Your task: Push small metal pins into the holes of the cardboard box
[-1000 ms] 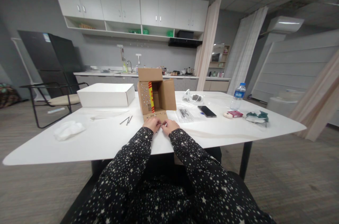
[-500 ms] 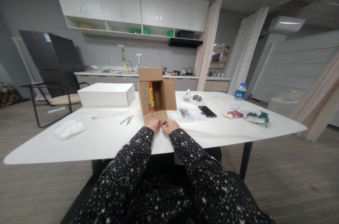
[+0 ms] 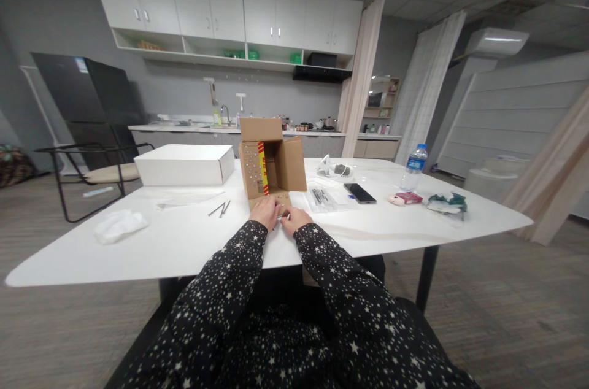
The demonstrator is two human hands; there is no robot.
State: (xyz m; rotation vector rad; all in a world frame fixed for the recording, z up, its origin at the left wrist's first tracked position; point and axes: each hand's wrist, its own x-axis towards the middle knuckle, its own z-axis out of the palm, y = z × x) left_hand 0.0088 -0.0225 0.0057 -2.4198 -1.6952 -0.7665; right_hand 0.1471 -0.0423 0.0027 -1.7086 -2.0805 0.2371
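An open cardboard box point(image 3: 289, 165) stands on the table, its opening turned toward me. Small shiny bits dot its left flap point(image 3: 253, 168), which also bears a yellow and red tape strip. My left hand point(image 3: 264, 213) lies over the front flap point(image 3: 283, 197), its fingers bent together near more small bits; what is in its fingertips is too small to make out. My right hand point(image 3: 297, 221) is closed at the near right edge of that flap, thumb and fingers pinched on it. The fingertips of both hands almost meet.
Loose nails point(image 3: 223, 208) and crumpled white tissue point(image 3: 120, 226) lie left, before a white box point(image 3: 184, 164). On the right are a clear bag with dark pieces point(image 3: 323, 199), a phone point(image 3: 360, 193), a small red pack point(image 3: 409, 197), a water bottle point(image 3: 414, 168) and green-white wrapping point(image 3: 447, 205).
My left hand has shifted slightly forward and up over the front flap, its fingers reaching farther onto it. My right hand stays at the flap's edge, nearly unmoved.
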